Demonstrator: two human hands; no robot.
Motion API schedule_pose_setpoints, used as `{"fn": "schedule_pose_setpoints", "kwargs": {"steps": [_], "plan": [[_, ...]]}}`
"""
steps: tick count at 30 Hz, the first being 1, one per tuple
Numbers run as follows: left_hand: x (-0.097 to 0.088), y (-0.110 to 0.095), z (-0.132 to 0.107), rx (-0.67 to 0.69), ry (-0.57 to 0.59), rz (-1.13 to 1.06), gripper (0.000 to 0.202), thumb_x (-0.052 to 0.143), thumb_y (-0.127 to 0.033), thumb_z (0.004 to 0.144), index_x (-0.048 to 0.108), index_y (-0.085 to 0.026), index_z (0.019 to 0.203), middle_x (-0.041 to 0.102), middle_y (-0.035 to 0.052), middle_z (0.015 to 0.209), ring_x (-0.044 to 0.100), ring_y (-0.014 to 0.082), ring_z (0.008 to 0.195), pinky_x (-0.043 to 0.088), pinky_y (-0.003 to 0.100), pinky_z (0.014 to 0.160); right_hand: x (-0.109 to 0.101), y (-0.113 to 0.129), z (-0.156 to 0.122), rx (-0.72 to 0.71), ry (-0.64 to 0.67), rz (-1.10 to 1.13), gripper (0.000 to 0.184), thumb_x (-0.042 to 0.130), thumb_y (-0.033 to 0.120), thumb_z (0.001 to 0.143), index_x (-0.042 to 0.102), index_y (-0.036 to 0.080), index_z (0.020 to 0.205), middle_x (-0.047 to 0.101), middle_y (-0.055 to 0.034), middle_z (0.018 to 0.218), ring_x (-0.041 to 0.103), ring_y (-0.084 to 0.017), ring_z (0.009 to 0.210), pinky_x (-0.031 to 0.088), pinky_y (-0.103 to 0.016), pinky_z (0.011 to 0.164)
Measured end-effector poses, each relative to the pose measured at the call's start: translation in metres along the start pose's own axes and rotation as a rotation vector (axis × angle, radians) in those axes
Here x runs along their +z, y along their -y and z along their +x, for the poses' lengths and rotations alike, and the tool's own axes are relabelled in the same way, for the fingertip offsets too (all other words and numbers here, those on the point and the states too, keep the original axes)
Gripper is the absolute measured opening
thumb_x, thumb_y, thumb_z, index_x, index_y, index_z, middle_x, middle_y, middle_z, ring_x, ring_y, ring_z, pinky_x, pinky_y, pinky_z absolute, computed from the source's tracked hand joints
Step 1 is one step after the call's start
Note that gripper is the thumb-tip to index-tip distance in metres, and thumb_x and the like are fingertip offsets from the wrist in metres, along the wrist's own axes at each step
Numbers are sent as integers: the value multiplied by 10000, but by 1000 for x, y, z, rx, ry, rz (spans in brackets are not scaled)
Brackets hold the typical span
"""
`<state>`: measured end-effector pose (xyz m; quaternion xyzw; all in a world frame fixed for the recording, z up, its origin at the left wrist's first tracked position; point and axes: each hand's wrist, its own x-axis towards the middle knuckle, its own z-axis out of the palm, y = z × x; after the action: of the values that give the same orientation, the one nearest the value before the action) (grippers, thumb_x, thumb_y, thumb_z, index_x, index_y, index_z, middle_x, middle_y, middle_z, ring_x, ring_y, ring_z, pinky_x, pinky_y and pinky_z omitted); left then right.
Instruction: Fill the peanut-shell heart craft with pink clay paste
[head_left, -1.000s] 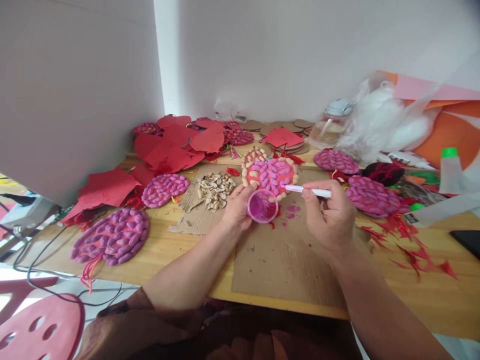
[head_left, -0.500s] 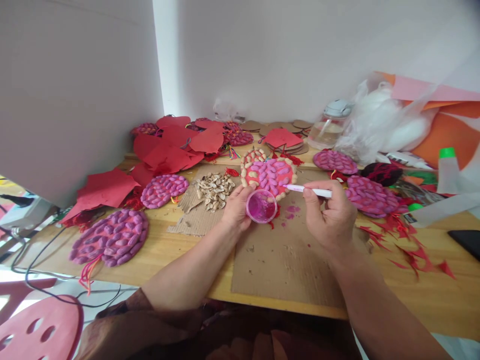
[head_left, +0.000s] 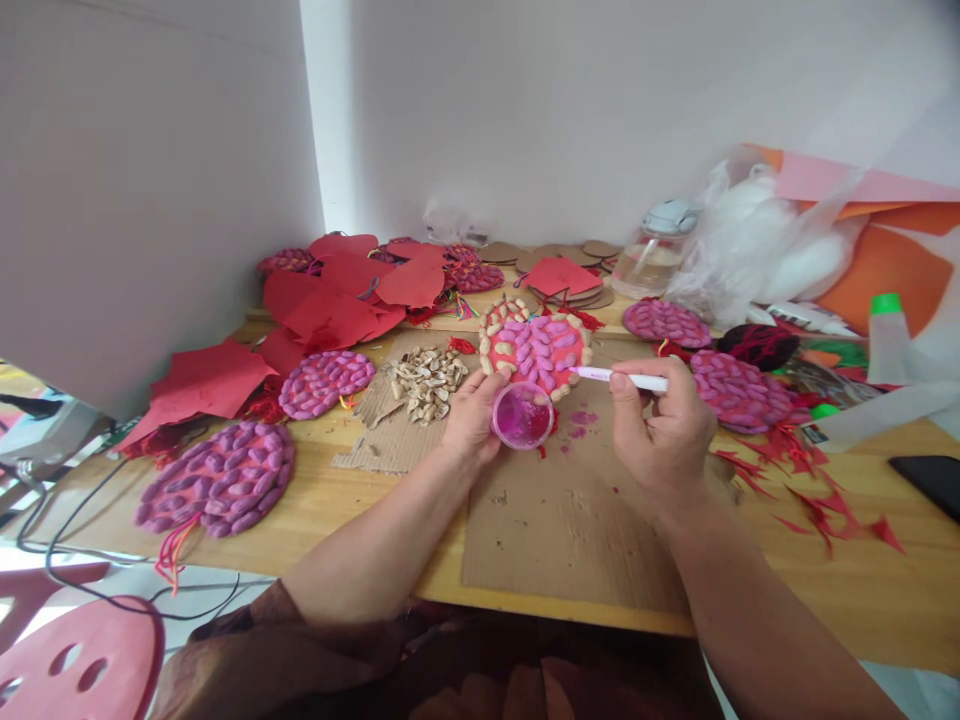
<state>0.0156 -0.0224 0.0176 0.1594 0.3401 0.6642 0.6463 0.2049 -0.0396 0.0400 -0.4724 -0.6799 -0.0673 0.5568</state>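
My left hand [head_left: 471, 420] is closed around a small clear cup [head_left: 523, 416] with purple paint inside. Its fingers also touch the lower edge of a red heart-shaped plaque [head_left: 541, 350] covered in peanut shells. The plaque's inner shells are mostly painted purple-pink, while those along the rim are plain tan. In my right hand [head_left: 664, 430], pinched between thumb and fingers, is a slim white-handled paintbrush [head_left: 622, 379]. The brush's purple tip meets the shells at the plaque's lower right. Beneath both hands lies a cardboard sheet [head_left: 570, 530] with purple paint spots.
Loose peanut shells [head_left: 426, 384] are heaped on cardboard left of the plaque. Finished purple plaques [head_left: 221, 478] and red paper sheets [head_left: 210, 378] lie leftward. A lidded jar [head_left: 651, 255], a plastic bag [head_left: 772, 245], a green-capped bottle [head_left: 889, 335] and red scraps [head_left: 840, 515] are rightward.
The brush tip has shifted very slightly along the plaque's lower right edge. Both hands keep their grips, and the whole view has moved a little.
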Motion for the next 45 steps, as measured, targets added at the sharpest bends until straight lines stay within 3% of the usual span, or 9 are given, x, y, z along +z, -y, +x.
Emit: {"fn": "schedule_pose_setpoints", "kwargs": {"steps": [9, 16, 21, 29, 35, 45], "plan": [[1, 0, 0, -22, -28, -27, 276, 939, -164, 621, 707, -168, 771, 749, 27, 799, 672, 141, 693, 549, 293, 735, -1, 1, -1, 22, 33, 6, 176, 634, 380, 1009, 692, 218, 972, 700, -10, 764, 526, -128, 548, 404, -287, 533], [0, 1, 1, 15, -4, -8, 328, 966, -200, 596, 694, -168, 776, 738, 9, 782, 657, 122, 666, 544, 269, 713, -2, -3, 0, 37, -49, -26, 167, 647, 383, 1005, 692, 225, 973, 692, -22, 763, 544, -147, 568, 428, -313, 562], [-2, 3, 1, 32, -2, 22, 323, 959, -227, 607, 724, -168, 822, 754, 17, 828, 668, 128, 694, 542, 272, 721, -1, 0, -2, 59, 26, -6, 167, 652, 381, 998, 691, 220, 978, 688, 3, 732, 522, -123, 528, 414, -286, 533], [-1, 1, -1, 46, 0, 36, 356, 981, -244, 608, 692, -174, 804, 723, -8, 783, 648, 106, 660, 526, 253, 690, -2, -7, 2, 94, -34, -44, 197, 662, 420, 991, 681, 224, 990, 727, -21, 759, 606, -154, 571, 441, -312, 556], [-1, 1, 0, 40, 9, 38, 365, 982, -252, 595, 703, -169, 815, 735, 1, 806, 650, 112, 672, 529, 266, 710, 0, -6, 1, 109, 27, 13, 209, 644, 435, 998, 667, 228, 987, 745, -21, 775, 632, -160, 595, 460, -310, 566], [-2, 3, 0, 51, 22, 61, 401, 993, -287, 572, 734, -171, 855, 727, -3, 798, 643, 125, 673, 518, 280, 715, -1, -13, 4, 133, -57, 72, 186, 670, 423, 994, 656, 238, 998, 756, -33, 735, 690, -189, 595, 495, -322, 565]]}}
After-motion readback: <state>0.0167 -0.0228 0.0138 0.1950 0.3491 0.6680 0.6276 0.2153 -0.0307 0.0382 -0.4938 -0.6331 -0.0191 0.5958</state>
